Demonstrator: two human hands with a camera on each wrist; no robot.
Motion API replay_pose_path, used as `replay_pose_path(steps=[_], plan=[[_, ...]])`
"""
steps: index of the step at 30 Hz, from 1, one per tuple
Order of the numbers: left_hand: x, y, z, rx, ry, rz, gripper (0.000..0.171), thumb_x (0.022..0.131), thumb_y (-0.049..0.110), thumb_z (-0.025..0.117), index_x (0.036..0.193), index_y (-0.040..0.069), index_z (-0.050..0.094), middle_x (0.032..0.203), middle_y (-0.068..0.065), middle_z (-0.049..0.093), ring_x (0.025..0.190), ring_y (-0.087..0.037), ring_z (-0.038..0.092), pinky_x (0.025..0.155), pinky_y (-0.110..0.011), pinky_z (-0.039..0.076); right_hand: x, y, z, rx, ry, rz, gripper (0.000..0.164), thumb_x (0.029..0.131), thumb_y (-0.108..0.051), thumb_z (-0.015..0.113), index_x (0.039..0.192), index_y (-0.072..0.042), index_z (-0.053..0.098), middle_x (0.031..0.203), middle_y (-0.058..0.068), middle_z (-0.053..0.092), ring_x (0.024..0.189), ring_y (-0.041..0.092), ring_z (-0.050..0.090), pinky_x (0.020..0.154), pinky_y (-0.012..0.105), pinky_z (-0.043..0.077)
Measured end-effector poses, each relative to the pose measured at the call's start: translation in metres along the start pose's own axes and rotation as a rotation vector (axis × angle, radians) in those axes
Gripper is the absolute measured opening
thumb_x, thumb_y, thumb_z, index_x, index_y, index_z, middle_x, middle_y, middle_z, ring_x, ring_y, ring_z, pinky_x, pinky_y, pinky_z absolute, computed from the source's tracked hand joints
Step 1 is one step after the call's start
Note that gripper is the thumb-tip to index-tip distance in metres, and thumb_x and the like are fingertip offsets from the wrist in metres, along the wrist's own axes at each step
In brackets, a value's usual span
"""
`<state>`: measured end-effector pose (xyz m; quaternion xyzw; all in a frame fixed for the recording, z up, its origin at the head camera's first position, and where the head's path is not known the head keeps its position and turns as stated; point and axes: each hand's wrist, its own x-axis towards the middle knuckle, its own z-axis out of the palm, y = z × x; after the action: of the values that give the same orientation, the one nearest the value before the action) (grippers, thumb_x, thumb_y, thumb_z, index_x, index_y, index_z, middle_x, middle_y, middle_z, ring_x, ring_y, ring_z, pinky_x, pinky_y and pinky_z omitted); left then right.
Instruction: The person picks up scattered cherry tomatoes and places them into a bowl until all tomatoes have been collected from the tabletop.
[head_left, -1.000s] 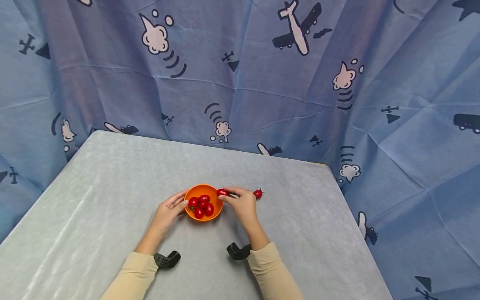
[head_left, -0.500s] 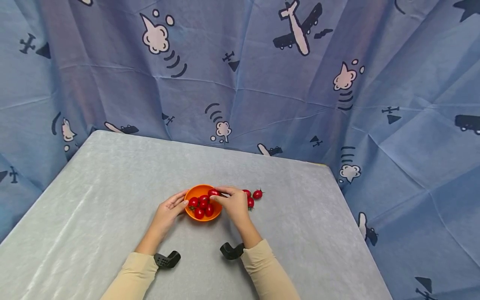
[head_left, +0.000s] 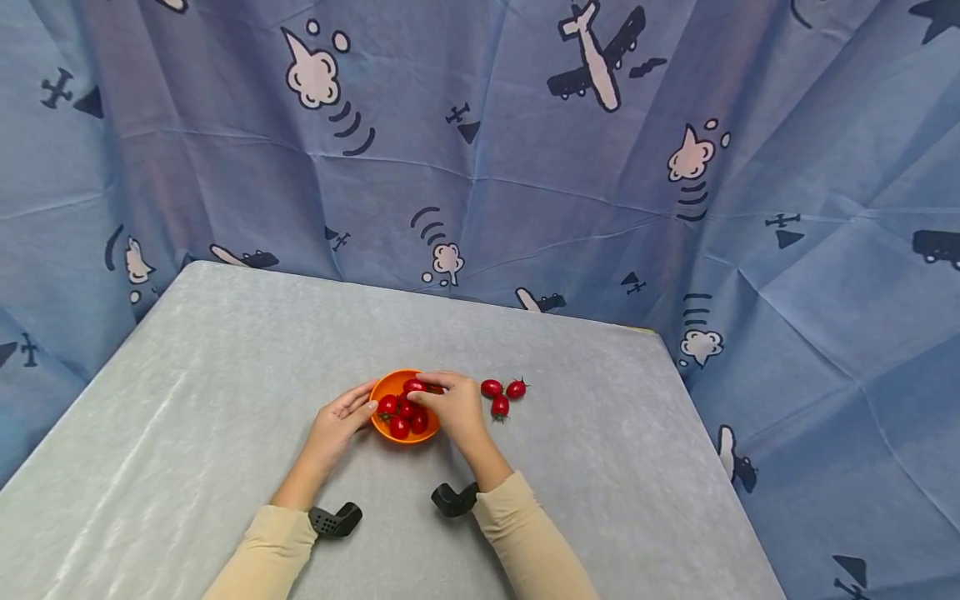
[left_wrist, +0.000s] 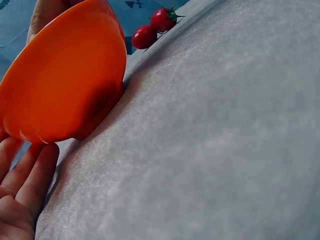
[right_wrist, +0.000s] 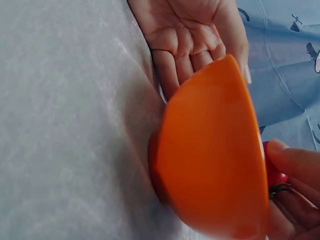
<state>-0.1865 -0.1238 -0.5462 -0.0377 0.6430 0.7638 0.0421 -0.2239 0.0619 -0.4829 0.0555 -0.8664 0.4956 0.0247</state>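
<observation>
An orange bowl (head_left: 387, 386) stands on the table with several red cherry tomatoes (head_left: 400, 427) inside. My left hand (head_left: 332, 427) holds the bowl from its left side, thumb at the rim and fingers against the outer wall. Over the right part of the bowl, my right hand (head_left: 459, 410) pinches a cherry tomato (right_wrist: 272, 169) between thumb and fingers. Its green stem shows beside the fingers in the right wrist view. The right hand partly hides the bowl's right rim. In both wrist views the bowl's wall hides the tomatoes lying in it.
Three more cherry tomatoes (head_left: 500, 407) lie close together on the table, just right of my right hand. A pale grey cloth (head_left: 225, 400) covers the table. Behind it hangs a blue curtain (head_left: 412, 100) with airplane prints. Each wrist carries a black device (head_left: 336, 521).
My right hand has moved left with the pinched tomato, from the bowl's right rim to over its inside. More of the loose tomatoes on the table now show. The left hand stays in place.
</observation>
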Motion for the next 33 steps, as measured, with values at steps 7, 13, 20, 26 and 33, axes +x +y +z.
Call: replay_pose_path(steps=[7,13,20,26,33], plan=[[-0.001,0.000,-0.001,0.008,0.001,-0.002,0.049,0.100,0.015,0.060,0.145,0.000,0.048,0.147,-0.021,0.050,0.105,0.012,0.060,0.087,-0.012,0.051,0.002,-0.004,0.007,-0.011,-0.027,-0.004,0.027,0.077,-0.018,0.086,0.101,-0.008,0.080,0.108,0.011,0.076,0.109,0.027,0.069,0.092,0.038,0.058],[-0.001,0.001,-0.001,0.006,-0.002,-0.001,0.049,0.100,0.015,0.059,0.145,0.000,0.048,0.147,-0.021,0.050,0.105,0.012,0.060,0.087,-0.012,0.051,0.003,-0.004,0.012,-0.039,-0.051,-0.014,0.027,0.077,-0.018,0.086,0.101,-0.008,0.080,0.109,0.011,0.076,0.110,0.027,0.068,0.093,0.039,0.057],[0.000,0.001,-0.001,0.007,-0.001,-0.002,0.049,0.100,0.016,0.060,0.145,0.000,0.048,0.147,-0.021,0.050,0.104,0.011,0.060,0.086,-0.013,0.052,0.005,-0.005,0.015,-0.073,-0.055,-0.019,0.026,0.078,-0.018,0.086,0.101,-0.008,0.080,0.109,0.011,0.076,0.108,0.027,0.069,0.092,0.039,0.057],[-0.001,0.001,-0.001,0.004,-0.004,-0.002,0.050,0.100,0.016,0.059,0.145,0.000,0.048,0.147,-0.021,0.050,0.104,0.011,0.060,0.086,-0.013,0.052,0.007,-0.005,0.019,-0.077,-0.066,-0.023,0.026,0.078,-0.016,0.085,0.102,-0.008,0.080,0.109,0.011,0.076,0.107,0.027,0.069,0.091,0.038,0.058],[0.000,0.001,-0.001,0.001,-0.009,0.002,0.050,0.100,0.016,0.060,0.145,0.000,0.048,0.147,-0.021,0.051,0.104,0.010,0.061,0.086,-0.014,0.052,0.008,-0.005,0.020,-0.076,-0.070,-0.013,0.026,0.077,-0.014,0.085,0.101,-0.007,0.080,0.110,0.012,0.076,0.108,0.027,0.069,0.092,0.038,0.058]])
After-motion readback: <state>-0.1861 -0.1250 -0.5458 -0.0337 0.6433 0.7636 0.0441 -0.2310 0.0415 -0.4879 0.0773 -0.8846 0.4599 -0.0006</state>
